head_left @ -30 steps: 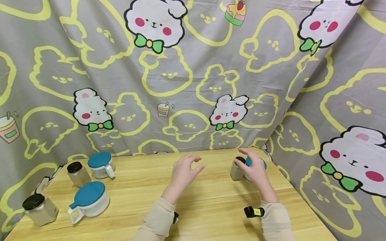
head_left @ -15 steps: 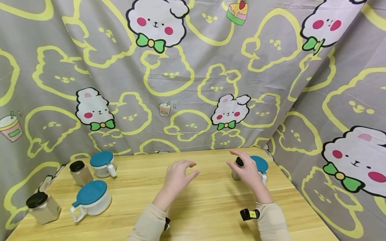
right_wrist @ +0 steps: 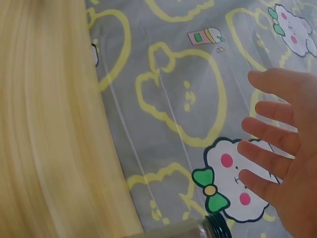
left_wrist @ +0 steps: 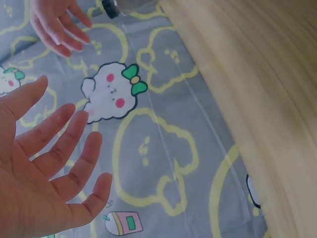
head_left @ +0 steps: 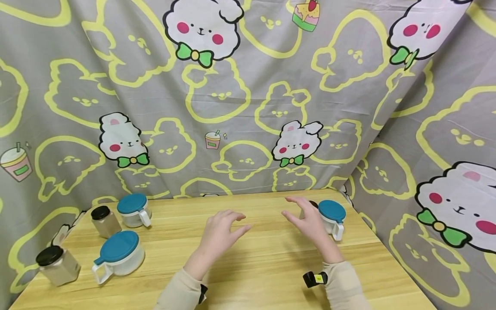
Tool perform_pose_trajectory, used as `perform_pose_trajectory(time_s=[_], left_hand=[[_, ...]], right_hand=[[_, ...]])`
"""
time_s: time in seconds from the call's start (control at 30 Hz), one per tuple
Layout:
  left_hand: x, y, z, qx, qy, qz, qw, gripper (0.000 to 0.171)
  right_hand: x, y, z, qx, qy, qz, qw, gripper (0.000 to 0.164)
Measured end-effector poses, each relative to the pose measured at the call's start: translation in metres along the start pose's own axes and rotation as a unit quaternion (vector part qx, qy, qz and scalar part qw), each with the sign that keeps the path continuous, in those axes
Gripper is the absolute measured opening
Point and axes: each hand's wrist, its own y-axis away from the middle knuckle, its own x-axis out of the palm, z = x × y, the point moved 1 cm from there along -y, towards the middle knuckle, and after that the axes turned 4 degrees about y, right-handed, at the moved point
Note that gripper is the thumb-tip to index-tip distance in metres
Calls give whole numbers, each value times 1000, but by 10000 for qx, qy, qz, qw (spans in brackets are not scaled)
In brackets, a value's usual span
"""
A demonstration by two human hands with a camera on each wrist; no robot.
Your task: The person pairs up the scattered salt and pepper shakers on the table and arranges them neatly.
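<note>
The left hand (head_left: 218, 234) and the right hand (head_left: 310, 224) hang above the wooden table (head_left: 263, 271), and neither one holds anything. The fingers of both hands are a little bent and apart from each other, with each thumb away from the rest; the wrist views show this spread clearly. The palms are turned toward each other, perhaps because the arms rest in a natural way in the air.

Nearest to the right hand are the right jar (head_left: 313, 204), with a black lid, and the right cup (head_left: 331, 211), with a blue lid. From the head view the hand covers most of this jar, but in the wrist views a gap shows between them, so it seems not gripped. Whether this jar touches the cup beside it, I cannot tell.

The left hand is well apart from the group at the person's left: the near cup (head_left: 120, 254), the far cup (head_left: 133, 211), the near jar (head_left: 58, 266) and the far jar (head_left: 105, 221). All stand upright on their flat bottoms, which probably keeps them steady without any hand. The lids sit on top, likely to protect what is inside. The handle of the right cup points toward the person's side, which should make it easy to take.
</note>
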Motion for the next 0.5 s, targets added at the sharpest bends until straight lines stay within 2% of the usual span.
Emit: perform_pose_trajectory(time_s=[0.23, 0.5], left_hand=[[-10, 10, 6, 18, -173, -28, 9998, 37], [-23, 19, 16, -13, -447, -145, 9989, 35]], right_hand=[[14, 2, 7, -152, -17, 134, 9998, 44], [31, 3, 15, -520, -56, 238, 9983, 42]])
